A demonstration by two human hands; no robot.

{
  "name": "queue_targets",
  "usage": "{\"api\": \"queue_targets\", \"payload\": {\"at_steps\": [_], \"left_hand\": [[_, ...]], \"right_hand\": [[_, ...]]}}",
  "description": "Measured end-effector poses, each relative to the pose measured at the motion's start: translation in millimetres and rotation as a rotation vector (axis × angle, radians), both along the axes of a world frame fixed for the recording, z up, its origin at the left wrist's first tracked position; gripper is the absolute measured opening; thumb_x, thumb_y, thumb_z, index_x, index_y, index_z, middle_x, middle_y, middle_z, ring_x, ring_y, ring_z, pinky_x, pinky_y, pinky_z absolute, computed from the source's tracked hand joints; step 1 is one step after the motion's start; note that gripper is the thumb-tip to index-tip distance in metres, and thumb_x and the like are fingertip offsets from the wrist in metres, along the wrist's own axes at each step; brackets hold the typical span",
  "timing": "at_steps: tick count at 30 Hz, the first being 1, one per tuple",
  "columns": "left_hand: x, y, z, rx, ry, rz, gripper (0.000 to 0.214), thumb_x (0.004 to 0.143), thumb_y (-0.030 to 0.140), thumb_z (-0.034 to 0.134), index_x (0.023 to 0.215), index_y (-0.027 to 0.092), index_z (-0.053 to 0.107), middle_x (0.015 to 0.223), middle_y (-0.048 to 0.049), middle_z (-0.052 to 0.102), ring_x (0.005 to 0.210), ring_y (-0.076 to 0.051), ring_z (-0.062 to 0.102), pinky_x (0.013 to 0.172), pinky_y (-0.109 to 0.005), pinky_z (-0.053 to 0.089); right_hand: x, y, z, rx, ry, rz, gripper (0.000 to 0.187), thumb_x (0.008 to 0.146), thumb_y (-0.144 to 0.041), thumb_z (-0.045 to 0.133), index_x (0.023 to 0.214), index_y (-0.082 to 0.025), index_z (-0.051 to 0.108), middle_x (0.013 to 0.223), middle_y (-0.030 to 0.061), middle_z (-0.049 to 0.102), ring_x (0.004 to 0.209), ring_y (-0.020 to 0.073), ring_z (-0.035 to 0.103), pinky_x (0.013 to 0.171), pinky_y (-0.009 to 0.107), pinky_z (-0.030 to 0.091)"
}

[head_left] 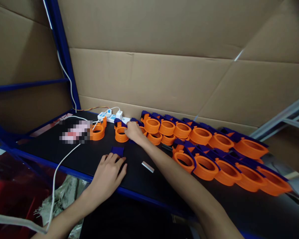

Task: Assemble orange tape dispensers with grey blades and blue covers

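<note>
My left hand (109, 173) lies palm down on the black tabletop with its fingers spread. Its fingertips are at the near edge of a small dark blue flat piece (117, 151). Farther back, my right hand (135, 131) is closed, its fingers curled at the right side of an orange-and-blue tape dispenser (120, 136). Another dispenser is partly hidden behind that hand, so the exact grip is hard to see. An orange ring-shaped dispenser part (98, 133) without visible blue stands to the left. Between my forearms lies a short pale strip (148, 167).
Rows of orange-and-blue tape dispensers (205, 166) fill the right side, some stacked. A white power strip (109, 118) with plugs sits at the back. A white cable (57, 169) hangs over the front edge. Blue shelf posts (64, 49) and cardboard walls (149, 76) enclose the table.
</note>
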State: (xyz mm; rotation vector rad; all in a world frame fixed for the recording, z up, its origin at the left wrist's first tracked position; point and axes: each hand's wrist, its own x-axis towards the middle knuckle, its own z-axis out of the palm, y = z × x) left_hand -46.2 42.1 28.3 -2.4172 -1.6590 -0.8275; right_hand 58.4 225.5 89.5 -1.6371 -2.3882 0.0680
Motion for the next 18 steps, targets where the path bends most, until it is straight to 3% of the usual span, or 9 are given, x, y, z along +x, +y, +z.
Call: {"api": "queue_targets", "payload": {"at_steps": [4,8,11,14,18], "left_hand": [[-2.4,2.6,0.0,0.033,-0.099,-0.006,0.031,0.096,0.026,0.048,0.121,0.021,0.065,0.106,-0.0107,0.067,0.101,-0.029,0.060,0.088,-0.046,0.045],[-7.1,4.5,0.8,0.097,-0.213,0.013,0.028,0.093,0.023,0.051,0.118,0.021,0.064,0.116,-0.0115,0.063,0.110,-0.030,0.056,0.090,-0.046,0.047],[-9.1,3.0,0.9,0.157,-0.319,-0.011,0.018,0.091,0.016,0.052,0.102,0.021,0.065,0.101,-0.0090,0.064,0.100,-0.028,0.057,0.087,-0.044,0.048],[-7.6,-2.5,2.2,0.224,-0.379,-0.046,0.016,0.089,0.014,0.054,0.097,0.022,0.064,0.097,-0.0079,0.064,0.097,-0.027,0.058,0.087,-0.044,0.048],[-4.5,-8.9,5.2,0.258,-0.439,-0.116,0.018,0.088,0.011,0.054,0.098,0.023,0.064,0.098,-0.0074,0.064,0.098,-0.027,0.058,0.089,-0.044,0.047]], "right_hand": [[5.0,-7.1,-1.2,0.050,-0.034,0.020,0.030,0.095,-0.023,0.052,0.118,-0.008,0.065,0.115,0.0233,0.068,0.110,0.0328,0.065,0.087,0.038,0.049],[5.7,-19.6,9.9,0.126,-0.058,0.107,0.035,0.098,-0.025,0.047,0.123,-0.006,0.060,0.126,0.0277,0.059,0.113,0.0356,0.061,0.089,0.044,0.049],[-7.8,-31.2,16.9,0.179,-0.068,0.303,0.034,0.101,-0.024,0.040,0.129,-0.012,0.057,0.135,0.0209,0.055,0.124,0.0317,0.054,0.095,0.041,0.048],[-33.2,-40.0,14.5,0.173,-0.085,0.535,0.029,0.100,-0.027,0.047,0.126,-0.021,0.059,0.134,0.0101,0.059,0.119,0.0252,0.058,0.095,0.035,0.048],[-63.5,-39.8,3.9,0.160,-0.104,0.690,0.028,0.093,-0.020,0.060,0.121,-0.020,0.061,0.124,0.0080,0.065,0.110,0.0241,0.063,0.088,0.034,0.051]]}}
